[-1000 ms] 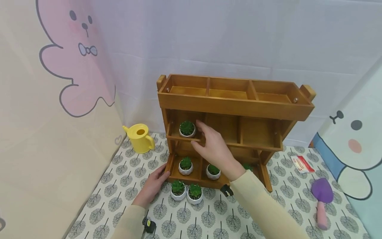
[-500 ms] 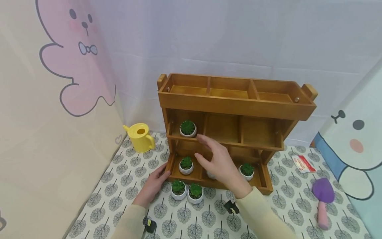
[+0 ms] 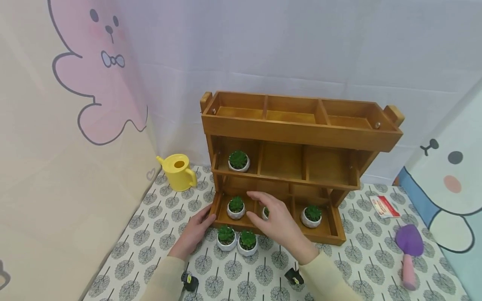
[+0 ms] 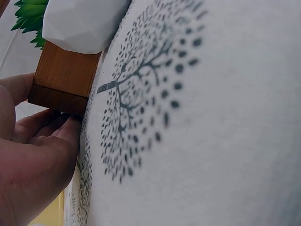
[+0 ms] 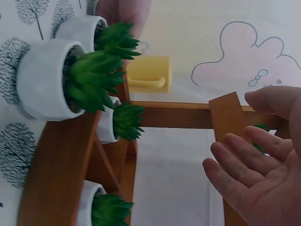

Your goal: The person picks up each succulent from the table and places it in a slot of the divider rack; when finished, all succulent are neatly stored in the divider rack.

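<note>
A wooden three-tier shelf (image 3: 301,130) stands in the head view. My left hand (image 3: 193,235) grips its lower left front corner; the left wrist view shows the thumb and fingers on two sides of the wood (image 4: 68,70). My right hand (image 3: 278,222) hovers before the bottom tier, fingers apart and holding nothing. It partly hides a potted succulent (image 3: 265,212) in the middle compartment. Other potted succulents sit in the bottom left (image 3: 236,208) and bottom right (image 3: 311,216) compartments. One more potted succulent (image 3: 239,161) is in the middle tier's left compartment.
Two potted succulents, one at left (image 3: 226,238) and one at right (image 3: 247,243), stand on the tree-print cloth before the shelf. A yellow watering can (image 3: 178,173) is at left. A purple trowel (image 3: 408,242) and a red-and-white packet (image 3: 385,206) lie at right.
My right hand has come down and away from the potted succulent on the middle tier to in front of the bottom tier. My left hand stays on the shelf's corner.
</note>
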`<act>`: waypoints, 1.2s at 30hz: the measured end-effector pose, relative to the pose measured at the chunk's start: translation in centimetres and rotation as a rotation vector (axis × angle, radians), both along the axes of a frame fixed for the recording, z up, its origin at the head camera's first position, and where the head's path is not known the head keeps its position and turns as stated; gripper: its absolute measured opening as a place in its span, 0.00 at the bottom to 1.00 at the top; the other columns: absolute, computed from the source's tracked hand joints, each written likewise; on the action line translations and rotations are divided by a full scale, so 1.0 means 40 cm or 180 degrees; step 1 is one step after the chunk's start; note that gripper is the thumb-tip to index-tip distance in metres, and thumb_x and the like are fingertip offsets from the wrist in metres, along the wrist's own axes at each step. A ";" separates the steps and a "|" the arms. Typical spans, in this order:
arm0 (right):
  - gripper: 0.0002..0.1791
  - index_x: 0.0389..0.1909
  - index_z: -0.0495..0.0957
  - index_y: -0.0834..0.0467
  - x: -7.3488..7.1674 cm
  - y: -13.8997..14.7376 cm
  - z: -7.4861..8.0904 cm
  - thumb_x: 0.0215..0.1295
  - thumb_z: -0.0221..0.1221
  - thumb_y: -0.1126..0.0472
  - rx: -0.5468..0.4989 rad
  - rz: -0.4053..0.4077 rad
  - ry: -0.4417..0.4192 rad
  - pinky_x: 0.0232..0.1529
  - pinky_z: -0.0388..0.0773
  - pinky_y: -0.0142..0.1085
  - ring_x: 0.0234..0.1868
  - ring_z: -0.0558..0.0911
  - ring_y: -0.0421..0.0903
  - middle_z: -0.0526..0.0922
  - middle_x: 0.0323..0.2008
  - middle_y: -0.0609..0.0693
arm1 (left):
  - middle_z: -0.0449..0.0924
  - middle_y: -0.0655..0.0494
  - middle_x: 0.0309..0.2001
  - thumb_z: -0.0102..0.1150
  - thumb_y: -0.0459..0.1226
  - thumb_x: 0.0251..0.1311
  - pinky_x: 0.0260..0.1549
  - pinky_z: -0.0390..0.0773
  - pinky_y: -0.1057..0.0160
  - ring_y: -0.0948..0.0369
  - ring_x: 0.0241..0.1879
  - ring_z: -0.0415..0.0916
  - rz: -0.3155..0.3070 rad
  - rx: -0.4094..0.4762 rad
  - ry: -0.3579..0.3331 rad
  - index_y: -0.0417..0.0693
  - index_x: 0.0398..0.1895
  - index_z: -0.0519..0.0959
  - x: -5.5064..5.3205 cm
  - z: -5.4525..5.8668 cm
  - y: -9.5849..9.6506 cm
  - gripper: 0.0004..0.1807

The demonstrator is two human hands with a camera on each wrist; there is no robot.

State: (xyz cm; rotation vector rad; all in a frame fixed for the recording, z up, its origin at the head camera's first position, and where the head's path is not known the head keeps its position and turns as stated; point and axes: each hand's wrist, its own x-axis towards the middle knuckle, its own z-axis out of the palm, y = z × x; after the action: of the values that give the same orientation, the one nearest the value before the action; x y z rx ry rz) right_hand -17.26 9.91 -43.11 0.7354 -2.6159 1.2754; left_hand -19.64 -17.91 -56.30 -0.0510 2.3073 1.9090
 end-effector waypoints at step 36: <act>0.39 0.68 0.77 0.52 0.086 -0.007 -0.242 0.55 0.79 0.50 0.0101 -0.0253 -0.0675 0.63 0.78 0.57 0.60 0.81 0.55 0.81 0.61 0.50 | 0.62 0.41 0.78 0.57 0.43 0.78 0.76 0.57 0.46 0.44 0.77 0.57 -0.0003 -0.0064 -0.0055 0.47 0.81 0.63 -0.001 0.000 -0.002 0.33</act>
State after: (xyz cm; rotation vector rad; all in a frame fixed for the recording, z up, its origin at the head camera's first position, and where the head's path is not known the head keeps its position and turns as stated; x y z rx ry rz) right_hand -13.84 9.62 -52.79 0.5202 -2.8054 1.3604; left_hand -19.70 -17.98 -56.28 -0.0683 2.3152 1.8776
